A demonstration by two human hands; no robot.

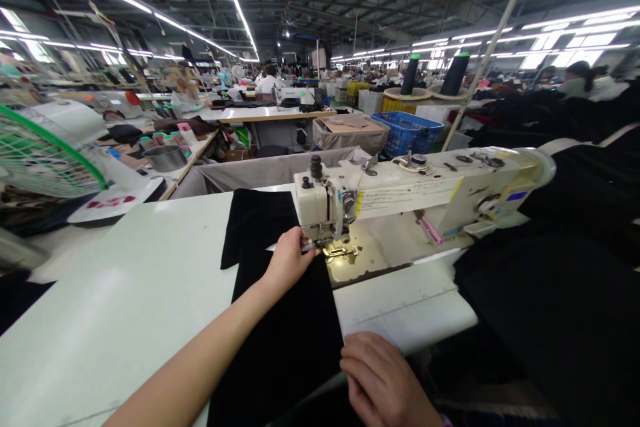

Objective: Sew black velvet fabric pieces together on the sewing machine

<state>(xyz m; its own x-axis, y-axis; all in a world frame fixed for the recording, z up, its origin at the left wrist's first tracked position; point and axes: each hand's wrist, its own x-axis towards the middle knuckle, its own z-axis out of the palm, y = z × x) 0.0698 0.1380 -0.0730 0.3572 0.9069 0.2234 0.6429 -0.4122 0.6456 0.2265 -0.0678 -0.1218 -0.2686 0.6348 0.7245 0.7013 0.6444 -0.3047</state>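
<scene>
Black fabric (285,340) runs lengthwise over the pale table, up to the needle area of a white sewing machine (400,193). Close to the presser foot (327,240), my left hand (290,259) is closed with its fingertips together. A thin, pale pointed piece (271,247) sticks out on both sides of these fingers; its kind cannot be made out. Nearer to me, my right hand (383,377) has its fingers curled at the fabric's right edge, with the fingertips partly hidden. A second black panel (257,213) lies beyond and left of my left hand.
A green-rimmed fan (50,153) stands at the left, near a metal bowl (167,158). Dark cloth (555,307) is heaped on the right. Behind the machine are a blue basket (407,133) and black thread cones (410,77). A person in white (269,82) sits farther back.
</scene>
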